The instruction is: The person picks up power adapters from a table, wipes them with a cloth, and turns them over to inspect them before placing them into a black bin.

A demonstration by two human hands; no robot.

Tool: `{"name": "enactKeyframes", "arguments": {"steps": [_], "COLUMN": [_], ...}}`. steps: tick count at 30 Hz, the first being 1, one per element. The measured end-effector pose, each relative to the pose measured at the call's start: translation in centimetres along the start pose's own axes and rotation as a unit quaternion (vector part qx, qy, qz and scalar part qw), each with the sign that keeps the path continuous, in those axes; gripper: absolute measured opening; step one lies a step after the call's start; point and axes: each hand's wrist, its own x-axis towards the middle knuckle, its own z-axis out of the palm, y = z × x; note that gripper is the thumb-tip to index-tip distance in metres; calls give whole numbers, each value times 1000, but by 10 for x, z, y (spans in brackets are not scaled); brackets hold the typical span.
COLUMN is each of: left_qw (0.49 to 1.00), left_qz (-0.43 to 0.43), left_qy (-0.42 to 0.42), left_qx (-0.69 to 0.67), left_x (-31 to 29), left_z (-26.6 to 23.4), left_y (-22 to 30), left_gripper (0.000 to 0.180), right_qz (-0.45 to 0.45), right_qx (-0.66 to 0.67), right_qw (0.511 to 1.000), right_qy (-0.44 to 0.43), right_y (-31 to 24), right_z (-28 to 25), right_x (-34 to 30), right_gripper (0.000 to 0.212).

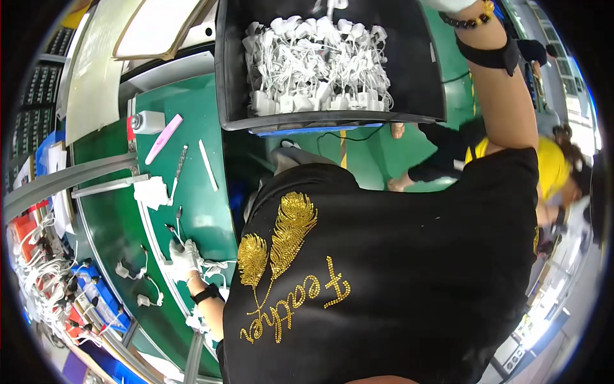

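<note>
My left hand [185,258], in a white glove, is low over the green worktable at the left. Its fingers are bent around a thin white cable [178,235] with black ends. More white cables and plugs [214,265] lie beside that wrist. My right hand [450,5], also gloved in white, shows only in part at the top edge, beyond the far right corner of a black bin [332,118]; its fingers are out of view. Bundled white plug chargers [320,61] fill the middle of the bin in rows. Another white charger [332,6] shows at its far side.
On the worktable [204,96] lie a white bottle [148,122], a pink tool [164,139], a pen [178,173] and a white strip [208,165]. A metal rail [70,182] crosses the left. Cables [48,281] crowd colored trays there. A person in yellow [553,169] is at the right.
</note>
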Motion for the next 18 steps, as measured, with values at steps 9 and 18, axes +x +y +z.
{"name": "enactKeyframes", "arguments": {"steps": [9,18], "left_qw": [830,920], "left_qz": [201,162], "left_qy": [268,240], "left_qx": [445,266], "left_x": [-90,-157], "left_z": [16,81], "left_y": [61,43], "left_gripper": [60,42], "right_qz": [-50,-76], "right_qx": [-150,-119], "right_qw": [933,845], "right_qy": [-322,-516], "right_y": [176,202], "right_z": [80,159], "right_x": [-182,-258], "right_gripper": [38,32]}}
